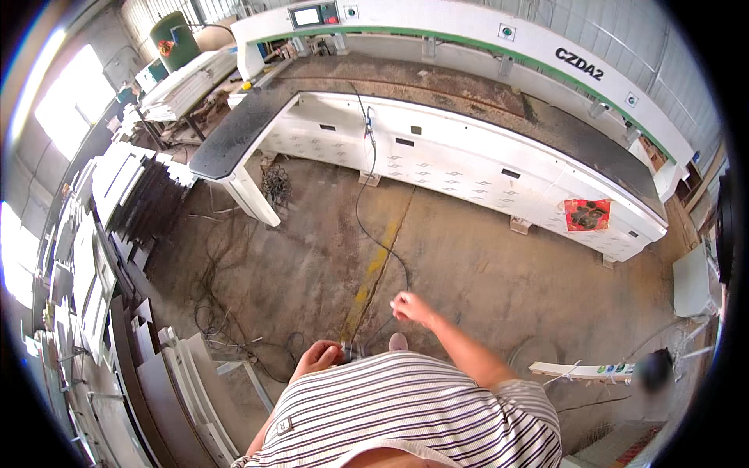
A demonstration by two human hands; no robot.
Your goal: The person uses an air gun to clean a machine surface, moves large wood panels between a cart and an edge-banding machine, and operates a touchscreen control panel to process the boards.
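My left hand [318,356] is low in front of my striped shirt, its fingers curled. A small dark and greyish thing [353,352] shows at its fingertips, too unclear to name. To the right and farther out, my right hand [411,307] is closed with its fingers bent in. A thin black hose or cable [380,243] runs from the front of the long white machine [468,168] across the floor to my right hand. It shows again beyond it toward my left hand. Whether the right fingers grip it or it only passes beneath cannot be made out.
The machine has a dark tabletop [226,140] and a beam with a control panel [314,14]. Stacked boards [148,195] and leaning panels [168,390] line the left. Tangled cables [207,312] lie on the floor. A white strip [581,371] is at lower right.
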